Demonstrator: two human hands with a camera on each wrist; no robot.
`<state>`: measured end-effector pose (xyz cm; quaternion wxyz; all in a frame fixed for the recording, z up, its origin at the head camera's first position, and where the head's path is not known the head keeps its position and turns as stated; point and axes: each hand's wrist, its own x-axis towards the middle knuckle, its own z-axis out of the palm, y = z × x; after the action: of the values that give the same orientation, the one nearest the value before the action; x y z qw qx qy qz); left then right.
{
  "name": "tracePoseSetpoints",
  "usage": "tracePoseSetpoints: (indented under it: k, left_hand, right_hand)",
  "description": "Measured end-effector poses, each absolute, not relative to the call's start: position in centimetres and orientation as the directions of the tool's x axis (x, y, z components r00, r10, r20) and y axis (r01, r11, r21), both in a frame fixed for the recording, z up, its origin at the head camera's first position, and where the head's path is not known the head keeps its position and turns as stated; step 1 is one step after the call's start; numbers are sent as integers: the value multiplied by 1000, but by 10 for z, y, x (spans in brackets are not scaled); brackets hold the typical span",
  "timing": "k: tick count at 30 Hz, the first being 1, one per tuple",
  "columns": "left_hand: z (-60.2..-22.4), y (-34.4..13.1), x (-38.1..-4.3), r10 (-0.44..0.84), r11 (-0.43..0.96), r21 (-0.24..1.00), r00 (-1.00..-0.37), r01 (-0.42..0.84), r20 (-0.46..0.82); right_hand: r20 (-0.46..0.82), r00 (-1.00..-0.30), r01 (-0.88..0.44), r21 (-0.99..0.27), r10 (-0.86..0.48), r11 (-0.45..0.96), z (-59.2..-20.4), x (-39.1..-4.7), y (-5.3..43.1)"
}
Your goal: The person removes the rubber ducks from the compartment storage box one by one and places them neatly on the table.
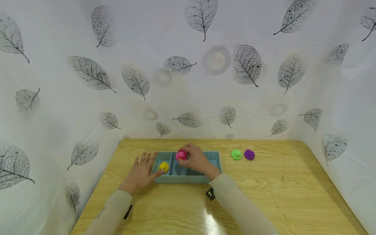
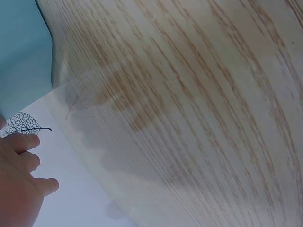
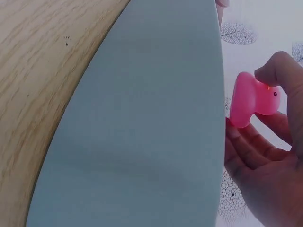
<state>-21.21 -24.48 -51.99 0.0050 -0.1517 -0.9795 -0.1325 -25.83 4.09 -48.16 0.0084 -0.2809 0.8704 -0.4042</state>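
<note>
A pink rubber duck (image 1: 181,155) is pinched between the thumb and fingers of my right hand (image 1: 197,159), above the middle compartment of a blue-grey divided tray (image 1: 188,179). In the right wrist view, the same pink duck (image 3: 251,99) shows beyond the tray's side wall (image 3: 142,113). A yellow rubber duck (image 1: 164,166) sits in the left compartment. At the tray's left end lies my left hand (image 1: 141,173), fingers spread, its thumb over the front rim close to the yellow duck. Whether that thumb touches the duck, I cannot tell.
To the right of the tray, a green duck (image 1: 236,154) and a purple duck (image 1: 249,154) stand side by side on the wooden table (image 1: 279,195). A white leaf-printed sheet (image 1: 182,98) hangs behind and along both sides.
</note>
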Motion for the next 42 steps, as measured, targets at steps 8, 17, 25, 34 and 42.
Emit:
tracePoseSetpoints:
  k: [8,17,25,34,42]
  left_hand:
    - [-520,-245,-211,298,916,265,-953,302,57]
    - [-520,-245,-211,299,912,273,-952,305,64]
    - [-522,-246,-212,300,914,267,-952,305,61]
    - [-521,-247,-211,298,914,268,-953,303,61]
    - [-523,-247,-213,297,918,264,-954,297,42]
  right_hand:
    - [209,-859,-447,-750,-468,487,-482,-260,52]
    - [258,-847,-478,-752,-465,454,-479,-261,67]
    - [249,-862,-454,-766,-442,455,-480,-262,85]
    - [223,-883,-412,-788,-412,458,-480,-261,108]
    - [231,-894,-409,-773,-385,485,-480,-262,126]
